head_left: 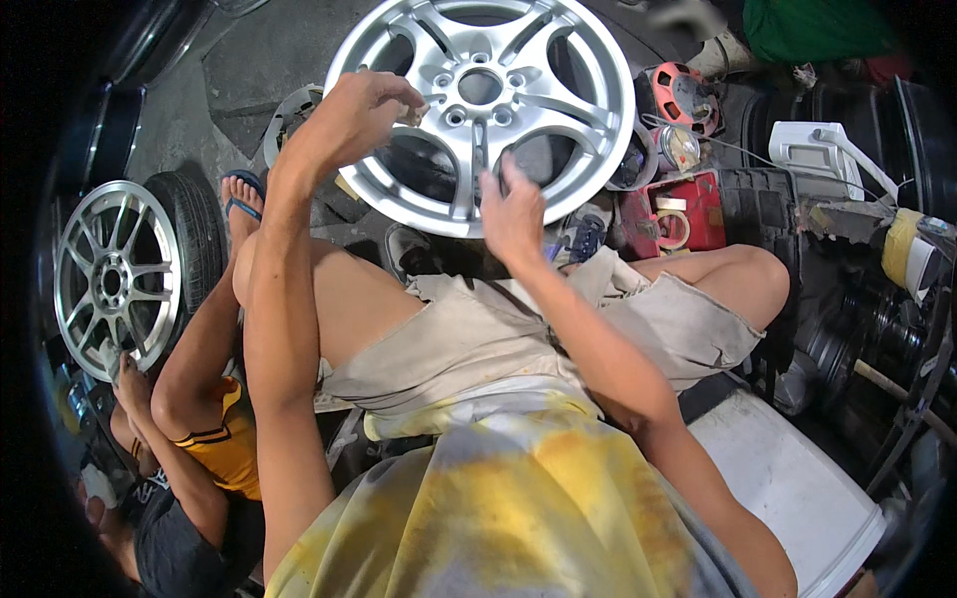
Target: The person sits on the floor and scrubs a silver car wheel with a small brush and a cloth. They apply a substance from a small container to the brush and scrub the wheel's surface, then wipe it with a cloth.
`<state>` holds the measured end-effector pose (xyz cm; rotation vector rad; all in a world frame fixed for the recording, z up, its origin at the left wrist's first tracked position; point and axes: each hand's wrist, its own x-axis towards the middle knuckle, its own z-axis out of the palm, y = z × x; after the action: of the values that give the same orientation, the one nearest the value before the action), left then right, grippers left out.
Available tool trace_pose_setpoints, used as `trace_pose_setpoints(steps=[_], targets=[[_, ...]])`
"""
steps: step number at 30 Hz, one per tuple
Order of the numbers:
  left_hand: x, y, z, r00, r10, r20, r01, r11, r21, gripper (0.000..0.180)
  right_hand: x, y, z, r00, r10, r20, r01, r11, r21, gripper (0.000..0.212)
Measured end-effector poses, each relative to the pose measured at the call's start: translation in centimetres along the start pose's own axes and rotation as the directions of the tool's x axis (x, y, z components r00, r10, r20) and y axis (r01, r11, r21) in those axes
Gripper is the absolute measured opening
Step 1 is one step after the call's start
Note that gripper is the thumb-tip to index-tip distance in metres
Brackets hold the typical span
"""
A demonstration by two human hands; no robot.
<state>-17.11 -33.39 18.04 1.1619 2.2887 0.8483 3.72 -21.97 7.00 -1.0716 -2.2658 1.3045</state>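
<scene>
A silver alloy wheel rim (478, 135) lies tilted in front of my knees, its spokes facing up. My left hand (364, 115) is over its left side, fingers closed on a small crumpled beige piece (412, 114), perhaps cloth or paper. At the near edge of the rim is my right hand (513, 214), beside the lower spoke, with finger and thumb apart and nothing visible between them. Its other fingers are partly curled and slightly blurred.
On the left, a co-worker's hand (130, 384) touches another multi-spoke rim (118, 279) next to a black tyre (189, 239). To the right stand a red box (703, 209) with a tape roll (674, 230), an orange reel (686, 98) and a white container (812, 149).
</scene>
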Motion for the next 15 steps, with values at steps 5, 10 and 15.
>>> trace_pose_setpoints(steps=[5,10,15], targets=[[-0.2,-0.5,0.3,0.999,0.012,-0.034,-0.012,1.000,0.005,0.036,1.4,0.3,1.1,0.980,0.186,0.075,-0.195,0.971,0.136,0.043],[-1.2,0.3,-0.1,0.999,-0.031,-0.023,0.031,1.000,-0.004,0.037,10.2,2.0,-4.1,0.728,0.669,0.152,-0.445,0.292,0.847,0.044],[-1.4,-0.2,-0.7,0.998,-0.010,-0.056,0.011,1.000,0.014,0.037,9.7,2.7,-2.2,0.774,0.616,0.146,-0.434,0.349,0.830,0.036]])
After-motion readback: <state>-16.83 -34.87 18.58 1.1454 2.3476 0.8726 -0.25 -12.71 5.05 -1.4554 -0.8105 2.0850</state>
